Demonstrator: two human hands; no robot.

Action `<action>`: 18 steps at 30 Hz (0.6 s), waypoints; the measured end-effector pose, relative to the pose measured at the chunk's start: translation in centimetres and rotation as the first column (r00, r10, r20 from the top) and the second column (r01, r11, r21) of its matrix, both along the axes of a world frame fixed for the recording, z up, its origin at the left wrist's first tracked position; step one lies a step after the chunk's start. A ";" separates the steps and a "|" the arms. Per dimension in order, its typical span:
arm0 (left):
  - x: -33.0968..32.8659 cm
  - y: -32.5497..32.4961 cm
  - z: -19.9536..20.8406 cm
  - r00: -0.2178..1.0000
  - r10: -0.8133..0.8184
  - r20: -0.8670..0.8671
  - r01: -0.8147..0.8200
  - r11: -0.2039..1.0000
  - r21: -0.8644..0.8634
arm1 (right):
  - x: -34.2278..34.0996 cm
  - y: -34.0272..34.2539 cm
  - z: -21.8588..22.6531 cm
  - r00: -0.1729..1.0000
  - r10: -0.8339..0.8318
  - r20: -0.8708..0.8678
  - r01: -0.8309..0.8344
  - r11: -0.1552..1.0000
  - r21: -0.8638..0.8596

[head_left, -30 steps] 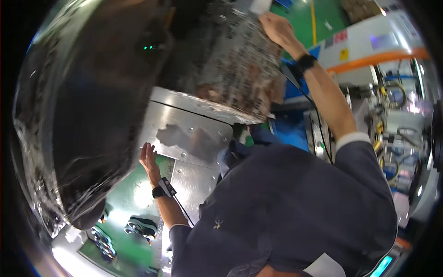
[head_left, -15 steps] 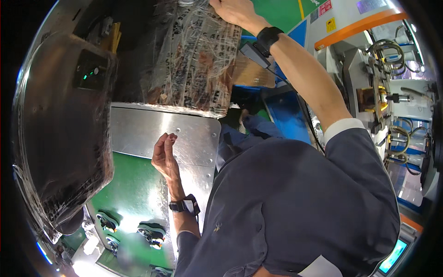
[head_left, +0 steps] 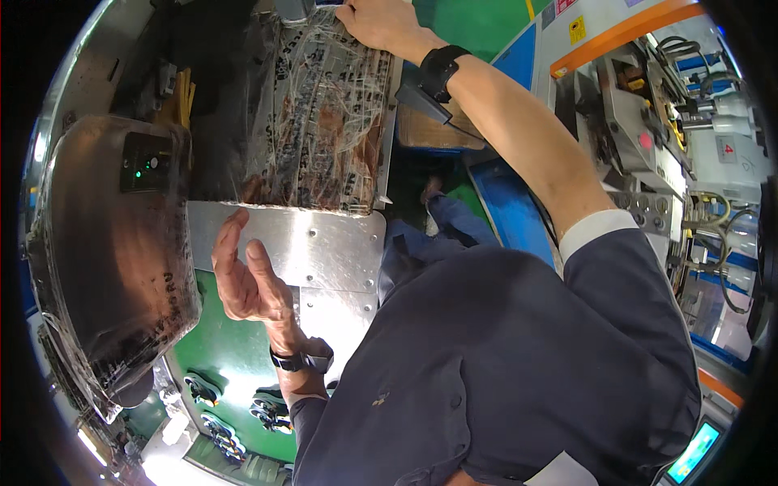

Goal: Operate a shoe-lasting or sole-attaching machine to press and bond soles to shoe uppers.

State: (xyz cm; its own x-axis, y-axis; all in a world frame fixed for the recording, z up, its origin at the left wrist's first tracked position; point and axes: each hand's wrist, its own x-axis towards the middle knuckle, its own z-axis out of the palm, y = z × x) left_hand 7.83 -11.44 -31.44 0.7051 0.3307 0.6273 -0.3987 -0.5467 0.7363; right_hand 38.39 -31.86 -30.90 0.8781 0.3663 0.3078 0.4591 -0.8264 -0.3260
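Observation:
My left hand [head_left: 247, 279] is open, palm turned up and fingers apart, above the edge of a bare metal plate [head_left: 336, 243]. Its fingertips come close to the near edge of a surface covered in crinkled clear film [head_left: 324, 130] with dark print. My right hand [head_left: 381, 24] reaches over the far end of that surface, its fingers curled. Part of this hand is cut off by the top of the picture, and what it grips, if anything, is hidden. Beside its fingertips stands a grey cylindrical part [head_left: 293, 10].
A film-wrapped machine housing [head_left: 113, 251] with a lit control panel [head_left: 147, 162] stands on the left. Several shoes [head_left: 271, 411] are on the green floor below. A cardboard box [head_left: 438, 130] and blue panel [head_left: 510, 198] lie under my right arm; machinery with hoses [head_left: 713, 211] fills the right.
My left hand has moved left and up toward the film-covered surface, its fingers spreading from a pinch. My right hand has shifted slightly left along the far end. The view has shifted too.

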 end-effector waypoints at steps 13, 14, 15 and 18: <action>5.4 -3.3 3.5 0.999 -0.032 -0.011 0.032 0.996 0.083 | 0.2 0.7 -1.3 0.993 -0.098 0.064 0.105 0.986 -0.129; 6.0 -3.9 3.6 0.998 -0.024 -0.051 0.027 0.998 0.049 | 0.5 0.5 -1.6 0.993 -0.094 0.068 0.102 0.987 -0.121; 6.0 -4.5 4.0 0.988 0.005 -0.153 0.004 0.998 0.057 | 0.1 0.3 -1.8 0.996 -0.055 0.074 0.061 0.995 -0.081; 7.3 -5.6 3.0 0.980 0.050 -0.192 -0.028 0.993 0.114 | 0.3 0.2 -1.9 0.999 0.008 0.036 -0.008 1.000 -0.021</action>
State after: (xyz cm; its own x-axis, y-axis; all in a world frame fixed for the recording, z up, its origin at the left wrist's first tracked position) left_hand 15.11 -17.00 -28.43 0.8050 0.2970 0.5136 -0.2303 -0.6412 0.7319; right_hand 38.69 -31.63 -32.81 0.8635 0.3800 0.3317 0.4770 -0.8291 -0.2917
